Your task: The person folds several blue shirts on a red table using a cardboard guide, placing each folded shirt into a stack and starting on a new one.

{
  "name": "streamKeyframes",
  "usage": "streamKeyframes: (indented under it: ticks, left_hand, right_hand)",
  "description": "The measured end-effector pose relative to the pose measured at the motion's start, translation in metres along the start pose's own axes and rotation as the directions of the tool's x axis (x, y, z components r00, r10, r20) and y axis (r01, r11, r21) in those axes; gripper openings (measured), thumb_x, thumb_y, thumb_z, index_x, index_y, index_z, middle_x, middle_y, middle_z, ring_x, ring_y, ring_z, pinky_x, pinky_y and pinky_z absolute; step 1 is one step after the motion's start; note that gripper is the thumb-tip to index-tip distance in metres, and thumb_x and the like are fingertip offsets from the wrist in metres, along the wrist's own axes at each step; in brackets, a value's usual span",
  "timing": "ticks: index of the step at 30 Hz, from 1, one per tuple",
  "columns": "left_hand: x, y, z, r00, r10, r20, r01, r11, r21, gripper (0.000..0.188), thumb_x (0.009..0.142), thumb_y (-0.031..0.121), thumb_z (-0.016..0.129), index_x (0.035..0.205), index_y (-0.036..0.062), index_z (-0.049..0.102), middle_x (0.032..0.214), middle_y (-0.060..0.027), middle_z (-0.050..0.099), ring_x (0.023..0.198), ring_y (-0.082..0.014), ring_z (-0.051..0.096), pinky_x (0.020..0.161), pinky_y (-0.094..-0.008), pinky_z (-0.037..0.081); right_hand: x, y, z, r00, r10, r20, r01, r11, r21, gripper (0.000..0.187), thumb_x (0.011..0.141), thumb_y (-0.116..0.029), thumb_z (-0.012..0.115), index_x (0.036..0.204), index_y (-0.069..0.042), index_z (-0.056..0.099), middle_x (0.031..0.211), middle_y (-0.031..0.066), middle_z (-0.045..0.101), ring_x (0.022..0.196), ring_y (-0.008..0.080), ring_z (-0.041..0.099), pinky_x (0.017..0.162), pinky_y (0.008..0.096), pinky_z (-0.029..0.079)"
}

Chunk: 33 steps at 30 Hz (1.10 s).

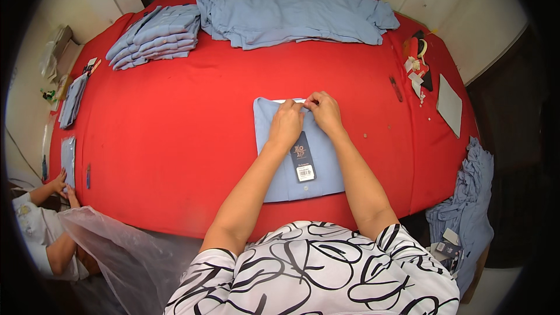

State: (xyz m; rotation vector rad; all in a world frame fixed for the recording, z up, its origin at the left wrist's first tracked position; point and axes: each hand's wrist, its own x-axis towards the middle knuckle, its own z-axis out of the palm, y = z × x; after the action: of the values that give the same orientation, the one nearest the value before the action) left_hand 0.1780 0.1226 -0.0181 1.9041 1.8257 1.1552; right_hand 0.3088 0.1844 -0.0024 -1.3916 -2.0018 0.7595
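Shirt (279, 157), folded light blue, is laid flat on the near middle of the red table (175, 122), a dark hang tag (303, 156) lying on its front. Both hands are gathered at its top edge: the left hand (286, 123) is pressed down on the cloth with fingers curled, and the right hand (324, 111) is pinched shut on the collar edge just beside it, fingertips together. Soft, light, limp cotton is judged here, easily creased and easily slid on the tablecloth; a firmer hold is likely offered by the collar band, where a white insert seems to stiffen the fold. Lifted by one corner, the fold would probably be lost; both side edges are better taken. A stack of folded shirts (154, 38) and a loose heap of shirts (291, 14) are seen at the far end
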Motion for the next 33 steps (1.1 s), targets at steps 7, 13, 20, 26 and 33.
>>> streamKeyframes:
  ticks: [7,13,20,26,33]
  left_hand:
    - [0.005,-0.003,0.01,0.997,-0.058,-0.051,0.056,0.998,-0.041,0.022,0.081,0.009,0.071,0.101,0.0002,0.07,0.096,-0.0131,0.063,0.094,-0.031,0.062,0.081,-0.0404,0.051]
    - [0.018,0.0,0.011,0.988,-0.145,-0.057,0.143,0.989,-0.032,0.018,0.084,0.015,0.069,0.098,0.004,0.071,0.091,-0.0119,0.067,0.086,-0.0293,0.065,0.073,-0.039,0.05]
    - [0.03,0.022,-0.007,0.898,-0.407,0.166,0.439,0.848,-0.296,0.015,0.086,0.017,0.069,0.092,0.0043,0.072,0.088,-0.0093,0.073,0.078,-0.0203,0.068,0.071,-0.0329,0.052]
    - [0.035,0.002,-0.006,0.921,-0.381,0.079,0.38,0.838,-0.392,0.014,0.087,0.015,0.069,0.093,0.0027,0.072,0.086,-0.0085,0.073,0.079,-0.0163,0.068,0.073,-0.0296,0.053]
    - [0.031,-0.013,-0.012,0.885,-0.448,0.125,0.454,0.773,-0.443,0.017,0.089,0.015,0.066,0.096,-0.0009,0.068,0.086,-0.0102,0.073,0.08,-0.015,0.068,0.074,-0.0292,0.053]
  right_hand:
    - [0.009,0.004,-0.006,0.979,0.193,0.057,-0.202,0.938,0.281,0.014,0.095,-0.02,0.058,0.094,-0.006,0.061,0.08,0.0056,0.064,0.068,0.0136,0.061,0.065,0.0297,0.049]
    - [0.016,0.013,-0.009,0.99,0.074,0.123,-0.121,0.893,0.433,0.014,0.094,-0.019,0.06,0.093,-0.004,0.06,0.081,0.002,0.064,0.074,0.009,0.059,0.066,0.0268,0.048]
    - [0.069,0.152,-0.125,0.825,-0.011,-0.564,-0.414,0.667,-0.619,0.042,0.093,-0.026,0.059,0.133,-0.013,0.052,0.133,0.0127,0.053,0.12,0.0388,0.049,0.097,0.0523,0.044]
    - [0.067,0.205,-0.164,0.925,0.022,-0.38,-0.326,0.564,-0.759,0.029,0.095,-0.022,0.054,0.119,-0.006,0.059,0.119,0.0187,0.058,0.105,0.0385,0.059,0.086,0.0507,0.05]
    - [0.047,0.052,-0.085,0.954,0.222,0.199,-0.28,0.897,0.342,0.031,0.095,-0.023,0.057,0.117,-0.001,0.061,0.096,0.0167,0.066,0.086,0.0262,0.065,0.075,0.0406,0.051]
